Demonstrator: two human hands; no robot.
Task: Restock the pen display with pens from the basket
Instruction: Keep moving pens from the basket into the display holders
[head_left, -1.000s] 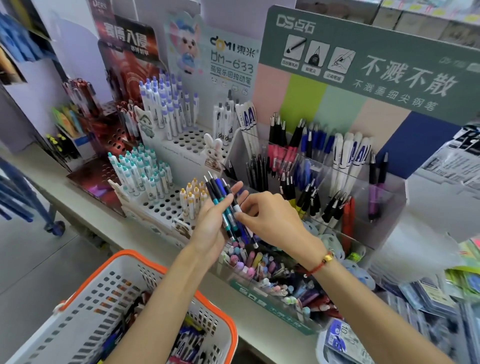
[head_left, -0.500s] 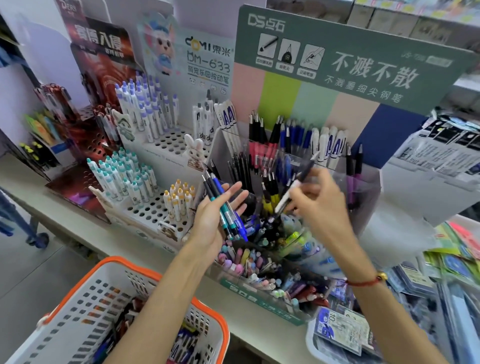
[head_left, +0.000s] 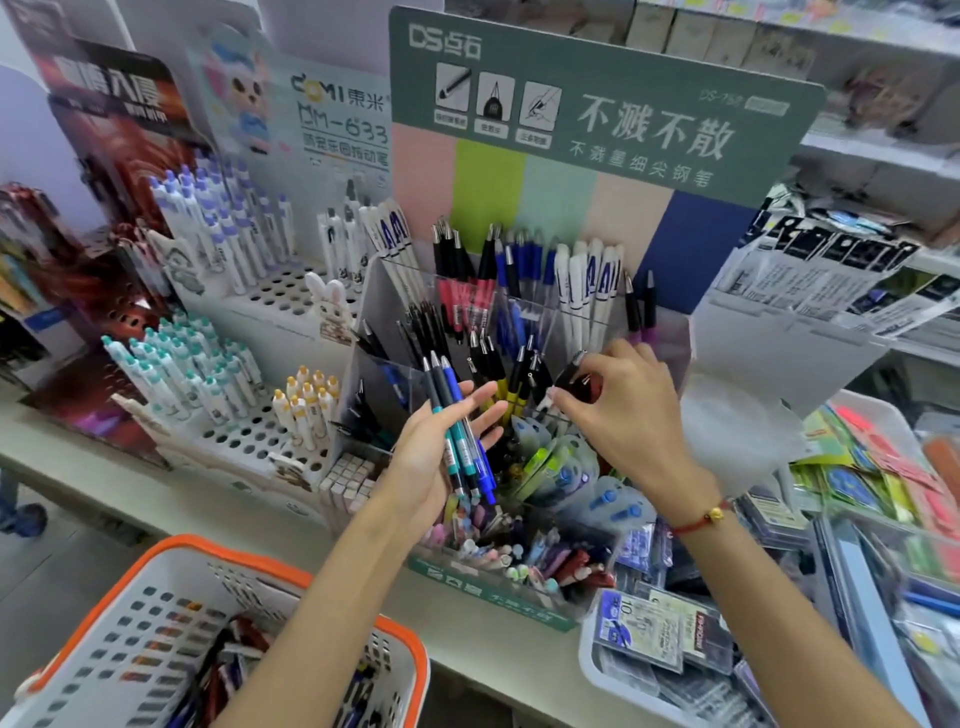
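Sitting at the lower left, the orange-rimmed basket (head_left: 171, 618) holds loose pens and hangs just off the counter (head_left: 218, 512) edge. Beside it to the right, the left hand (head_left: 431, 457) lies palm up before the clear pen display (head_left: 524, 332), its fingers (head_left: 480, 402) loosely cupped around a bunch of teal and blue pens (head_left: 457, 431) resting across the palm. Further right, the right hand (head_left: 618, 410) reaches into a middle compartment, fingers pinched on a dark pen (head_left: 571, 376) among the standing black ones.
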